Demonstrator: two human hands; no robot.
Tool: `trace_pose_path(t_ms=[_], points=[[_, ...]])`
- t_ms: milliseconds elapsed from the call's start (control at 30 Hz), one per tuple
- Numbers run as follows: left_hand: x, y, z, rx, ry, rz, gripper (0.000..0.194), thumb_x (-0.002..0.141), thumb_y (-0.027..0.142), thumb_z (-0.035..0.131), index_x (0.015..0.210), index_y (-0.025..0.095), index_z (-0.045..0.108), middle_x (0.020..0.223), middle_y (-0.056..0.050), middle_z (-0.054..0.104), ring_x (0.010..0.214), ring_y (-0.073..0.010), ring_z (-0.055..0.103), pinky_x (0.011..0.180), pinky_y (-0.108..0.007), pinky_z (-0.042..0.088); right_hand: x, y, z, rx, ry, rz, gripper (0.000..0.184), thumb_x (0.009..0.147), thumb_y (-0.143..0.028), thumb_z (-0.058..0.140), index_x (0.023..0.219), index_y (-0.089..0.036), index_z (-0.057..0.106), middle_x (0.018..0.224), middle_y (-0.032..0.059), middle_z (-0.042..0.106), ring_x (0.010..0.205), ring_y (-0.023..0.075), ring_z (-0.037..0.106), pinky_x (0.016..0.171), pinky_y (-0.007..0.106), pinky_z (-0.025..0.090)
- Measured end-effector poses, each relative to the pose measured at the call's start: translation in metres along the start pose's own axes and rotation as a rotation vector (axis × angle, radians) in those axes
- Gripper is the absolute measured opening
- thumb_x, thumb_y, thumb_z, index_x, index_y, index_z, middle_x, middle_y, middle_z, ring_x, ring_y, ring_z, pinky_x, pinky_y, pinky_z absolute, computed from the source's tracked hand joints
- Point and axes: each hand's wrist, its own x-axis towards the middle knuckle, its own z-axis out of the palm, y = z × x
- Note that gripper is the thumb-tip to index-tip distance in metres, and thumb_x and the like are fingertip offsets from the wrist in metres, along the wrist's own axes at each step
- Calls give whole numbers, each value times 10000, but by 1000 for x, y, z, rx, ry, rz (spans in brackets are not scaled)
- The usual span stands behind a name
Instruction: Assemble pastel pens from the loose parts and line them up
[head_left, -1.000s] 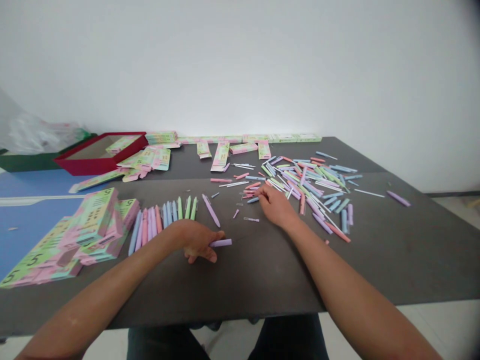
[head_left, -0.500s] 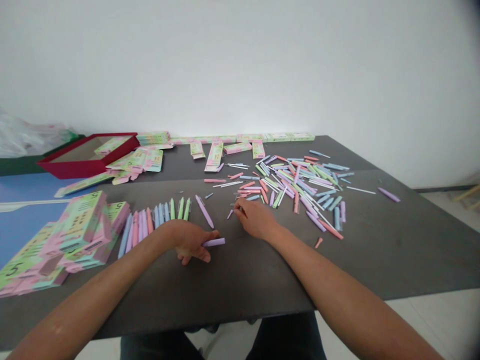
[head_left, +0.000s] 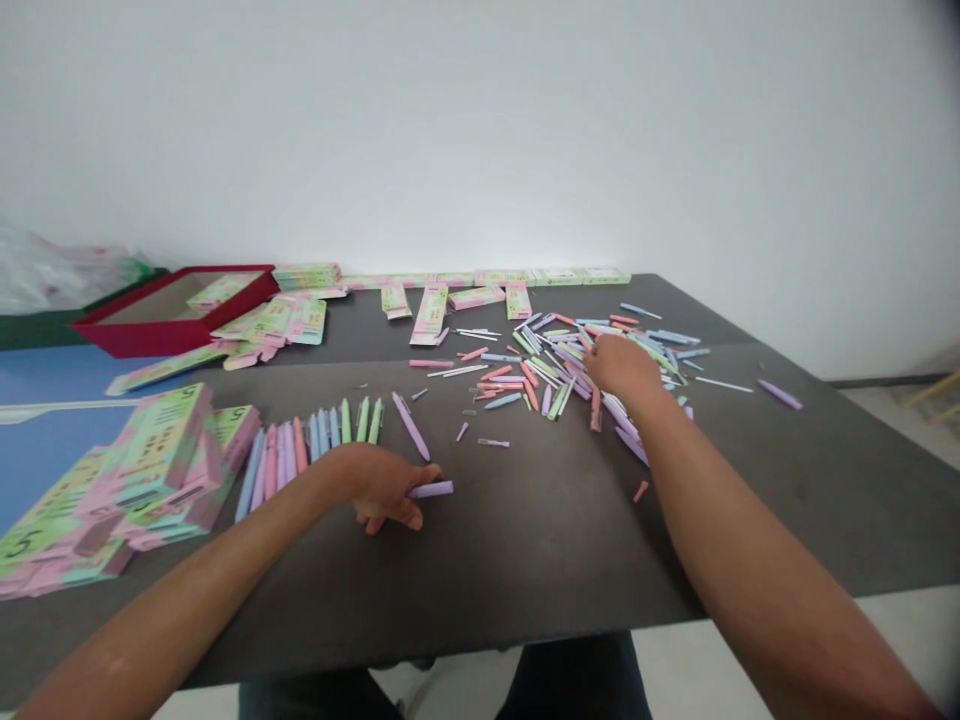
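Observation:
My left hand (head_left: pixel 386 487) is closed around a purple pen barrel (head_left: pixel 433 489), whose end sticks out to the right between thumb and forefinger. Over the heap of loose pen parts (head_left: pixel 536 365) is my right hand (head_left: pixel 622 370), its fingers bent down into the heap; what they hold, if anything, is hidden. A purple pen (head_left: pixel 411 427) lies just beyond my left hand. To its left runs a row of blue, purple, pink and green pens (head_left: pixel 322 432). A small clear-and-purple piece (head_left: pixel 493 442) and a short purple piece (head_left: pixel 462 432) lie between my hands.
Printed pen boxes (head_left: pixel 154 450) are stacked at the left. Behind them stand a red tray (head_left: pixel 169 335) and flattened cartons (head_left: pixel 281 322). More boxes (head_left: pixel 555 276) line the wall. A pink piece (head_left: pixel 640 491) and a purple barrel (head_left: pixel 780 394) lie at the right.
My right hand has moved right and away from me, from the small pieces in the middle to the heap. The clear-and-purple piece now shows. My left hand stays put with the barrel.

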Motion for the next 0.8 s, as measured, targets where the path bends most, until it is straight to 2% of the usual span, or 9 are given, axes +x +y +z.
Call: trace_pose_path(t_ms=[100,267,367,467,633,800], points=[[0,-1,0,-8,-5,20,726,870,325,483,1469,134,119,802,-113,743,777,-214,675,643,-275,459,11,6,21,-47,-108,2,383,838,-374,452,1053,-103,616,1015,205,650,962,289,611,772,353,442],[1,-3,-1,-4,-16,35,716,878,339,480,1465,128,130,805,-119,743,781,-211,671,653,-270,463,18,5,43,-68,-144,-32,430,871,-426,399,1070,-104,603,992,211,652,953,299,618,758,380,454],[1,-3,-2,-25,-42,34,744,875,349,487,1470,126,100,825,-133,741,761,-218,674,647,-280,470,18,4,44,-64,-126,-40,413,869,-416,413,1085,-111,588,1025,210,639,962,303,611,760,389,453],[1,-3,-3,-22,-40,28,722,875,343,486,1466,132,130,813,-130,741,764,-222,675,636,-279,469,14,2,42,-63,-101,-48,353,840,-335,464,1108,-130,569,1079,196,619,966,298,606,758,378,453],[0,-2,-1,-20,-21,31,712,866,326,496,1462,136,157,757,-105,741,741,-214,674,606,-262,459,11,6,41,-92,-158,-89,301,812,-251,481,1051,-110,598,1001,197,643,930,289,617,755,364,449],[2,-5,1,-7,-23,27,743,863,336,495,1470,141,113,766,-107,743,735,-212,675,584,-254,449,12,15,41,-79,-199,-79,306,792,-260,502,1020,-107,638,1050,201,638,955,283,609,754,352,443]])
